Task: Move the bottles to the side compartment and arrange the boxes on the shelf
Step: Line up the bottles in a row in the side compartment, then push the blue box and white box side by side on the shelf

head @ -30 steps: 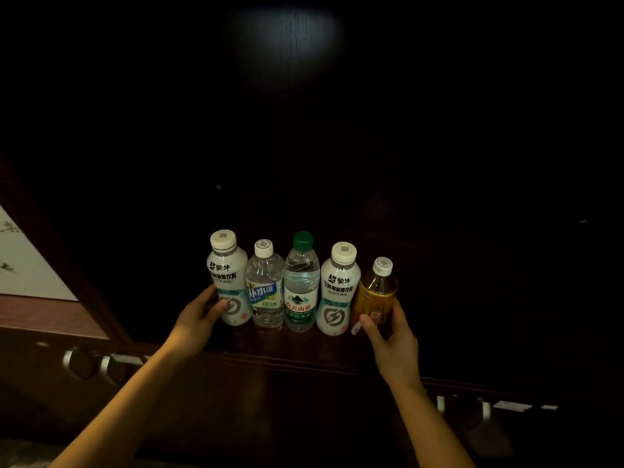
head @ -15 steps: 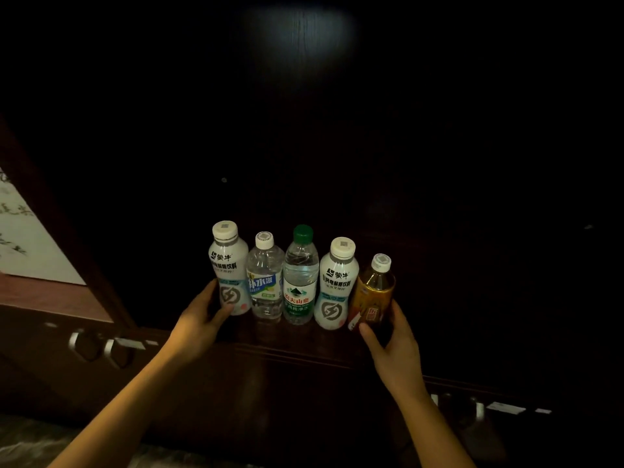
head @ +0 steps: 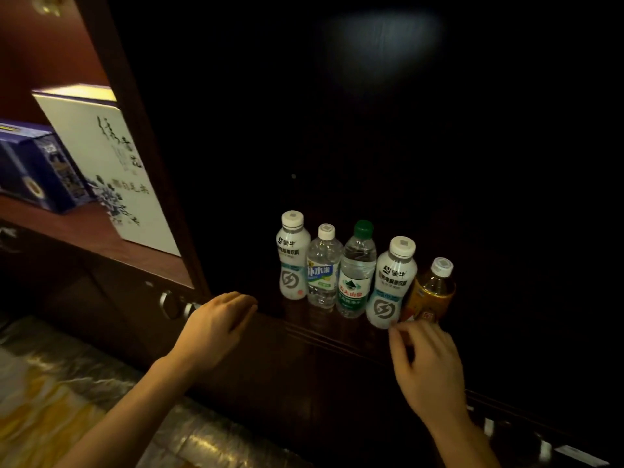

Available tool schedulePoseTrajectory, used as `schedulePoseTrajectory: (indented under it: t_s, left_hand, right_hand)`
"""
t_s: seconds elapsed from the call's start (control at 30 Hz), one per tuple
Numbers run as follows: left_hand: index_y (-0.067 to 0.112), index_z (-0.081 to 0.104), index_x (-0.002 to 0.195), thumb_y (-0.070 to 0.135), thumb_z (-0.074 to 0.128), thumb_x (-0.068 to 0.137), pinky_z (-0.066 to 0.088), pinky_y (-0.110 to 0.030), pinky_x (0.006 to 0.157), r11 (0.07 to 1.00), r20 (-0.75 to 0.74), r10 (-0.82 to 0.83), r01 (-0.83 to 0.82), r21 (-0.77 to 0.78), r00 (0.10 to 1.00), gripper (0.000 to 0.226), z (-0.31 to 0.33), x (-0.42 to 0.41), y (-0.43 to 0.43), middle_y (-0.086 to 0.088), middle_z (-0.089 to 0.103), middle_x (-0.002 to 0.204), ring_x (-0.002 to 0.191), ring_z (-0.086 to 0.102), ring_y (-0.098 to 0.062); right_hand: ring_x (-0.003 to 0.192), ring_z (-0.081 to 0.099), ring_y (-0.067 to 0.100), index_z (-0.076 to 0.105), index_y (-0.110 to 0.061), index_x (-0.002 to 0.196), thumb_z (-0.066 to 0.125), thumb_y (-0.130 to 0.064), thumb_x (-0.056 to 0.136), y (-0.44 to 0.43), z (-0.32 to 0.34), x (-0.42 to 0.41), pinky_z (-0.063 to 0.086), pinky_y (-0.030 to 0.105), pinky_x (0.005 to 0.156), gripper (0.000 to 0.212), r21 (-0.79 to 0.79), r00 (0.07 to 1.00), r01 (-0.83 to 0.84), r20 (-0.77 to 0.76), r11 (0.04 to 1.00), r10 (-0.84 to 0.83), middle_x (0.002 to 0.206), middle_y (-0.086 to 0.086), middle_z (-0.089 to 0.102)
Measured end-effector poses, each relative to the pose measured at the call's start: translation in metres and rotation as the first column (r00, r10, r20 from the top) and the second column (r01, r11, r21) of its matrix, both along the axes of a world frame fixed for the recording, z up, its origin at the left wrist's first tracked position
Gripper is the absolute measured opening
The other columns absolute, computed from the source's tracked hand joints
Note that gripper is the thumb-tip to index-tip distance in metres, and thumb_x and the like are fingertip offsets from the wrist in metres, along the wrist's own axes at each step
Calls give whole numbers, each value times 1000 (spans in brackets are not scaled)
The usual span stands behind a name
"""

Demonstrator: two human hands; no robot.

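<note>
In the dark side compartment [head: 371, 146], five bottles [head: 358, 268] are standing in a tight row. The left hand [head: 216, 329] and right hand [head: 425, 363] are hovering empty, fingers relaxed. Arranging is likely following: the white box [head: 111, 170] is needing a two-sided grip, kept upright on the shelf [head: 101, 238].

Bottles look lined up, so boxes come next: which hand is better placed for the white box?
Left, likely. The left hand is nearer the white box; the right hand is beside the amber bottle.
</note>
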State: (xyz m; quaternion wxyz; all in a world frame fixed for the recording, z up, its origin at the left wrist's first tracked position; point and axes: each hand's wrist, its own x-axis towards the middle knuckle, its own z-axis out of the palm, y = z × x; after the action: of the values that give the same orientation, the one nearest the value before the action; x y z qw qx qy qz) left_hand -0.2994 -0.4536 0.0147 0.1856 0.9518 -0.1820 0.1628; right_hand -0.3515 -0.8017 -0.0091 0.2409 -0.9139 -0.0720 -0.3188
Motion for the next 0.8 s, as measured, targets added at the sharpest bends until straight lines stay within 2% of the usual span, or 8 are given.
schedulePoseTrajectory:
  t_s: [0.1, 0.27, 0.37, 0.47, 0.6, 0.73, 0.8]
  left_hand:
    - [21, 69, 118, 29, 60, 97, 51, -19, 81, 1000, 20, -10, 10, -15, 1000, 24, 9, -10, 16, 6, 69, 112, 97, 65, -5]
    - [23, 70, 108, 35, 57, 97, 48, -12, 74, 994, 46, 47, -42, -103, 998, 21, 26, -34, 65, 10, 70, 100, 84, 60, 4]
    - [25, 68, 101, 42, 50, 96, 54, -20, 69, 984, 49, 95, -87, -155, 994, 25, 32, -52, 109, 16, 65, 91, 78, 61, 2]
    - [30, 65, 95, 32, 63, 94, 50, -16, 62, 966, 55, 186, -173, -191, 981, 3, 33, -71, 161, 21, 59, 82, 71, 58, 4]
    - [28, 65, 93, 30, 66, 94, 51, -22, 62, 937, 51, 279, -261, -231, 959, 3, 29, -95, 225, 19, 61, 81, 71, 58, 3]
    - [31, 63, 92, 32, 65, 94, 45, -14, 60, 916, 41, 334, -314, -250, 942, 2, 23, -116, 283, 21, 59, 79, 70, 56, 6]
    - [36, 61, 90, 32, 65, 94, 41, -13, 58, 897, 26, 358, -336, -287, 933, 7, 20, -124, 309, 23, 57, 77, 72, 58, 4]
  right_hand:
    - [78, 57, 7, 66, -21, 90, 72, -18, 88, 30, 14, 4, 49, 29, 74, 7, -57, 996, -79, -38, 995, 76, 84, -10, 63]
    - [77, 52, -1, 64, -28, 93, 67, -27, 92, 100, 34, 8, 39, 17, 67, 4, -41, 981, -158, -118, 987, 152, 85, -18, 57]
    - [78, 52, -1, 61, -33, 94, 63, -29, 95, 153, 45, 8, 38, 16, 68, 4, -36, 963, -227, -159, 973, 219, 86, -21, 55]
    - [83, 53, -1, 60, -34, 97, 58, -33, 97, 212, 57, 10, 42, 17, 71, 3, -65, 940, -309, -169, 949, 295, 89, -22, 54]
    - [83, 54, 0, 63, -30, 96, 60, -29, 97, 280, 67, 8, 43, 22, 73, 3, -104, 924, -367, -156, 925, 349, 88, -19, 57]
    - [80, 50, -6, 64, -31, 95, 62, -28, 95, 337, 69, 0, 38, 15, 73, 4, -117, 907, -408, -160, 905, 388, 87, -21, 56]
    - [82, 50, -10, 64, -32, 96, 62, -28, 95, 363, 68, -3, 40, 13, 74, 5, -99, 893, -435, -178, 895, 414, 88, -23, 55]
